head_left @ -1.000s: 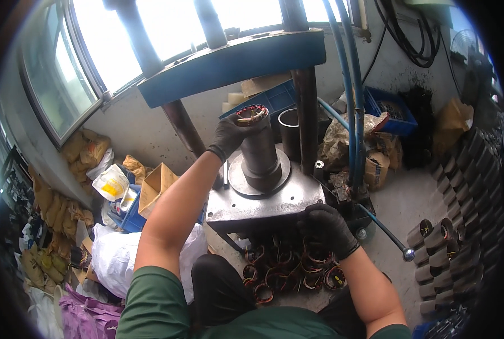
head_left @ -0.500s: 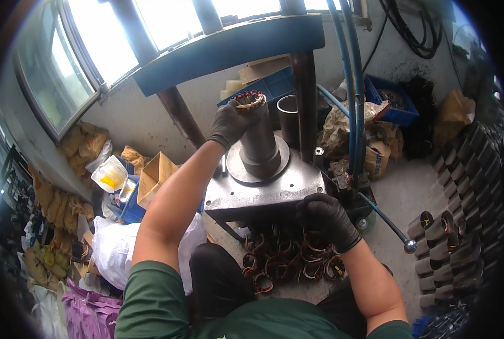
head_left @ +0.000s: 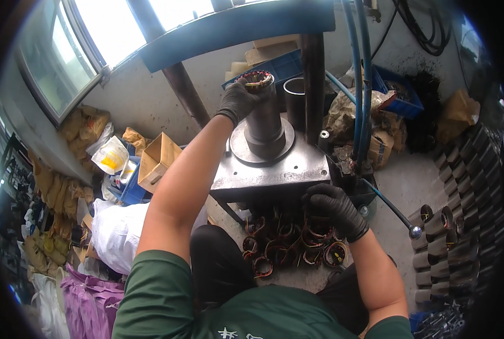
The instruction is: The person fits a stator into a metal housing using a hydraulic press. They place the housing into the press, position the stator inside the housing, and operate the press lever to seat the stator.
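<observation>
A grey steel cylinder (head_left: 264, 127) stands upright on a round plate (head_left: 288, 148) on the press table (head_left: 246, 178). Red and pale copper windings (head_left: 258, 78) of a motor stator show at its top. My left hand (head_left: 240, 101), in a black glove, is closed on the left side of the stator's upper rim. My right hand (head_left: 336, 210), gloved alike, is curled off the table's front right corner, with nothing visible in it; its palm is hidden. Below the table's front edge sit several wound stators (head_left: 286, 240) with coloured leads.
A blue crossbeam (head_left: 240, 33) spans overhead between dark steel columns (head_left: 313, 85). Blue hoses (head_left: 366, 85) and a ball-ended lever (head_left: 396, 213) are at the right, with stacked grey cylinders (head_left: 433, 254) beyond. At the left are a wooden box (head_left: 158, 162) and a white sack (head_left: 116, 234).
The whole view has shifted, so the press and table appear higher and slightly further right. My left hand stays on the stator's rim; my right hand remains curled near the table corner.
</observation>
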`<state>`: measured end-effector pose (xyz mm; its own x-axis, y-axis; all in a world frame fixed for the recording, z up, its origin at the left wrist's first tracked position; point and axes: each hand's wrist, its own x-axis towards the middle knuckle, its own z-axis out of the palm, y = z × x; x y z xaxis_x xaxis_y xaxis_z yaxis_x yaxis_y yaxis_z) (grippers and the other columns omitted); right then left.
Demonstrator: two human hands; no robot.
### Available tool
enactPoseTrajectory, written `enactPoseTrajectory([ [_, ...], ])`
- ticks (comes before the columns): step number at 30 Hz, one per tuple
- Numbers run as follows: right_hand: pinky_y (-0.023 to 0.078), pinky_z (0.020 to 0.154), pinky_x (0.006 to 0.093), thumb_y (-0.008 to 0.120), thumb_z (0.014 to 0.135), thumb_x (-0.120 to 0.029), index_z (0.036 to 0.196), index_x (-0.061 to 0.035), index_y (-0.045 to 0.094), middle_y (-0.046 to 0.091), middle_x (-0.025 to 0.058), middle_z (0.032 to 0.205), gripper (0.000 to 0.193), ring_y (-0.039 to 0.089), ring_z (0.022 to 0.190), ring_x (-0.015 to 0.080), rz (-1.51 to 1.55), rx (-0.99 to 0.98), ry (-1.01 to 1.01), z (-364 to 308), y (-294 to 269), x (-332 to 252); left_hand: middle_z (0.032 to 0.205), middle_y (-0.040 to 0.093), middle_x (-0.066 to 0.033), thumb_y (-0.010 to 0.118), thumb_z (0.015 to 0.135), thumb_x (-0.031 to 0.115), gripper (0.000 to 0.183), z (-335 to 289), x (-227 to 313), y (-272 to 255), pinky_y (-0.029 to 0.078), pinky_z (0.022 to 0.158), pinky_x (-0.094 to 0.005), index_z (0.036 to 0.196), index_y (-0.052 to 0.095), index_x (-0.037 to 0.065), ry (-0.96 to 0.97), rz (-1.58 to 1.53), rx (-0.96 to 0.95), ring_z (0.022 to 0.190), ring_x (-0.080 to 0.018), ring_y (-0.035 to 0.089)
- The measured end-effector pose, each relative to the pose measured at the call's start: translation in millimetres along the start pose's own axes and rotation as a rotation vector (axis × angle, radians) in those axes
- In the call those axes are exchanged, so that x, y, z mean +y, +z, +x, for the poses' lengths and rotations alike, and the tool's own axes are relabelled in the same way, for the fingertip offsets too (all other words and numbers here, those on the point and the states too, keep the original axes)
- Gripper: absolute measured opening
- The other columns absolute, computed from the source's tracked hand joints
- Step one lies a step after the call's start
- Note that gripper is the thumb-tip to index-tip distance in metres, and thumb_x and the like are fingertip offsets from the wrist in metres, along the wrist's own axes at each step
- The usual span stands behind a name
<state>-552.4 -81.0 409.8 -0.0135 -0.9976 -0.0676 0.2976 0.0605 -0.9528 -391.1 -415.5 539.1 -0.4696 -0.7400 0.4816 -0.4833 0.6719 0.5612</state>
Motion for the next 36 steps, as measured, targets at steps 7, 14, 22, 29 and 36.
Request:
enactPoseTrajectory([
  [7,0.055,0.086,0.0340,0.073,0.092,-0.021,0.124,-0.0018,0.068,0.073,0.0066,0.106,0.038,0.066,0.098,0.0152,-0.467,-0.024,0.081,6,4,8,0.127,0.069,-0.0140,0.085,0.085,0.040,0.084,-6,-58,-48,0.052,0.098,-0.0331,0.148,0.044,0.004,-0.072,-0.227,-0.027,0.114,-0.0201,0.066],
  [14,0.054,0.100,0.0346,0.063,0.089,0.004,0.125,-0.0016,0.064,0.065,0.0130,0.134,0.037,0.065,0.117,0.0192,-0.603,0.069,-0.274,-15,-21,30,0.110,0.073,-0.0092,0.070,0.099,0.024,0.035,-224,-24,-109,0.057,0.090,-0.0328,0.124,0.065,0.001,-0.197,-0.817,-0.177,0.103,-0.0188,0.071],
  [22,0.049,0.101,0.0332,0.057,0.095,0.001,0.117,-0.0022,0.069,0.072,0.0078,0.114,0.025,0.065,0.112,0.0192,-0.879,-0.077,-0.131,-30,-49,30,0.097,0.074,-0.0121,0.072,0.093,0.034,0.037,-623,-128,-72,0.057,0.083,-0.0373,0.114,0.071,0.004,-1.078,-0.195,-0.270,0.091,-0.0216,0.070],
  [29,0.054,0.083,0.0371,0.060,0.088,0.004,0.094,0.0011,0.074,0.074,0.0143,0.090,0.016,0.071,0.088,0.0247,-1.139,-0.368,0.223,-65,-98,81,0.135,0.058,-0.0254,0.074,0.078,0.026,0.058,-776,-117,-34,0.048,0.105,-0.0493,0.133,0.062,0.014,-1.437,0.392,-0.331,0.126,-0.0426,0.055],
  [36,0.055,0.081,0.0339,0.057,0.093,0.004,0.116,0.0008,0.064,0.065,0.0163,0.115,0.024,0.065,0.093,0.0248,-1.257,-0.198,-0.227,-70,-38,25,0.133,0.063,-0.0230,0.075,0.083,0.039,0.057,-825,-149,-11,0.050,0.103,-0.0471,0.129,0.065,0.008,-1.462,0.317,-0.271,0.123,-0.0388,0.060],
])
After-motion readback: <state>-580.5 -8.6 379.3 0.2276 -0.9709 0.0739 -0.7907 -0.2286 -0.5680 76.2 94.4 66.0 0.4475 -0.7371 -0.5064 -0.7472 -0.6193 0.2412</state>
